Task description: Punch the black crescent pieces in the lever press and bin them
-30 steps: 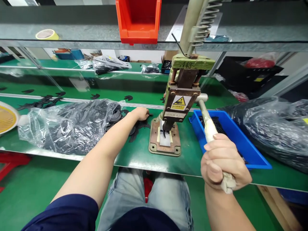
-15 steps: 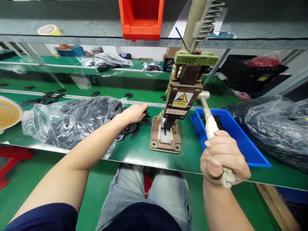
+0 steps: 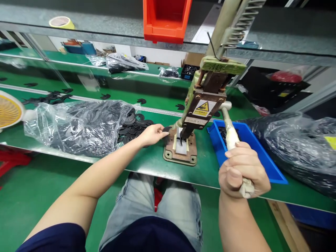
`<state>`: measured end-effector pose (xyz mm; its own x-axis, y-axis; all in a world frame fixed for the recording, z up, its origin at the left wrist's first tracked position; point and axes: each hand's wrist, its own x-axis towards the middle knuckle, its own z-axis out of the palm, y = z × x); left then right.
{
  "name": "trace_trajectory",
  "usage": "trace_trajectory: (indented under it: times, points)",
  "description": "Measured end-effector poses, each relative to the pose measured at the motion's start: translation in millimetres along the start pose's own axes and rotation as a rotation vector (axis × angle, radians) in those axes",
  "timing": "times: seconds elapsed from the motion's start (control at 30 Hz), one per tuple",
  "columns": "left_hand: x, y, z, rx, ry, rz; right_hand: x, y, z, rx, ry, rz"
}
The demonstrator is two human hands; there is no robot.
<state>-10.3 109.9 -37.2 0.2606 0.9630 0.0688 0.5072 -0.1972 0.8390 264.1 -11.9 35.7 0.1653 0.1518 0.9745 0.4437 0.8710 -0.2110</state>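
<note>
Left hand (image 3: 152, 135) is now hovering at the left edge of the brown metal base (image 3: 193, 152) of the green-and-brown press (image 3: 202, 105); half a second ago it was over the loose pile of flat black curved pieces (image 3: 133, 126), farther left. Its fingers are pinching a small flat dark piece (image 3: 166, 131), thumb and fingertips closed; can't tell if the piece is touching the base. Pile is now showing more fully, spilling from the clear plastic bag (image 3: 78, 127) on the green bench (image 3: 204, 171). Right hand (image 3: 244, 169) is still gripping the off-white wrapped lever (image 3: 231, 134), fingers wrapped tight, near the blue plastic bin (image 3: 264, 155) at right.
</note>
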Motion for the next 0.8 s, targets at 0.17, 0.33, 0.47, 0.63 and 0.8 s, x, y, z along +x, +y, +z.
trace_trajectory:
  times: [0.17, 0.33, 0.47, 0.63, 0.8]
  points:
    - [11.9, 10.7, 17.1, -0.027, -0.131, 0.032, 0.1, 5.3, 5.9, 0.037, 0.068, -0.06]
    - [23.0, 8.7, 29.1, 0.006, -0.146, 0.045, 0.3, 2.9, 2.7, 0.011, 0.02, -0.027]
    - [31.2, -0.8, 31.4, -0.068, -0.162, 0.053, -0.3, 3.3, 2.7, 0.014, 0.04, -0.03]
    - [38.2, -11.6, 40.6, -0.17, -0.161, 0.02, -1.6, 5.3, 1.8, 0.012, 0.037, -0.026]
    - [36.9, -2.9, 43.1, -0.301, -0.185, -0.085, -1.4, 4.7, 3.8, 0.022, 0.065, 0.0]
